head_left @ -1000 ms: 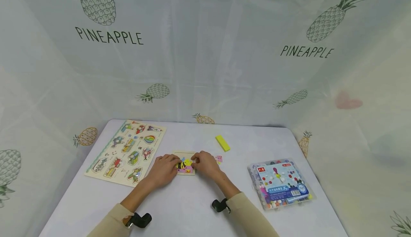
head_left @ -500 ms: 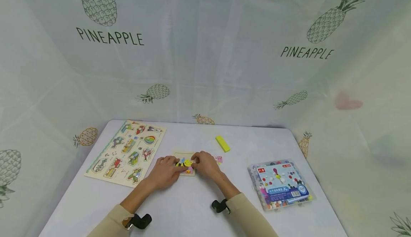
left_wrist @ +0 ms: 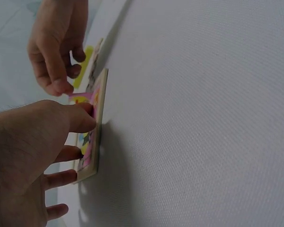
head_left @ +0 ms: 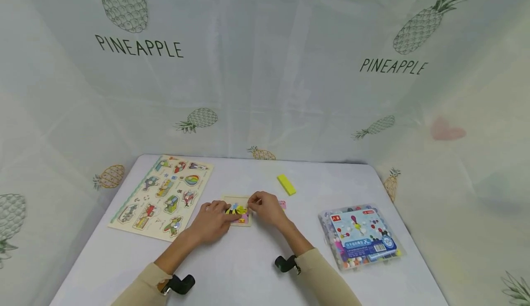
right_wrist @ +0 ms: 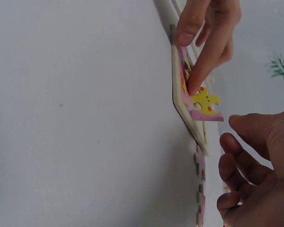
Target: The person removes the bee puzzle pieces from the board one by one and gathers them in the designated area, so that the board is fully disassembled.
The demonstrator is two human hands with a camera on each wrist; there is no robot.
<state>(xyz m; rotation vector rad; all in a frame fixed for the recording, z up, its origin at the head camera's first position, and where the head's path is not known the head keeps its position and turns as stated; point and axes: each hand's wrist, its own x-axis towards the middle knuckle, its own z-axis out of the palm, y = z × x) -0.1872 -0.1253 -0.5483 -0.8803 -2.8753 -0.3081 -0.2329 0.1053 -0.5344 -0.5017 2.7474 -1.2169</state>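
Observation:
A small wooden jigsaw tray [head_left: 245,223] with a bee picture lies flat between the hands. A yellow and pink jigsaw piece [right_wrist: 206,100] stands tilted up at the tray's right end in the right wrist view. My left hand [head_left: 212,222] lies over the tray's left side. One extended finger presses on the picture beside the tilted piece, and the thumb is near the tray's edge. My right hand [head_left: 266,209] hovers at the right end. Its thumb and loosely bent fingers [right_wrist: 234,142] are apart, with a small gap between them and the piece.
More pink jigsaw pieces [right_wrist: 200,165] lie right of the tray. Beyond is a yellow block [head_left: 286,184]. A large vehicle puzzle board [head_left: 136,199] occupies the left; a clear plastic box [head_left: 362,237] of molecular model parts sits right. A pineapple-print curtain [head_left: 265,89] hangs behind the table.
My right hand has lifted slightly up and right, its fingertips parting from the jigsaw piece. My left finger stretched further right across the bee picture, then stayed there.

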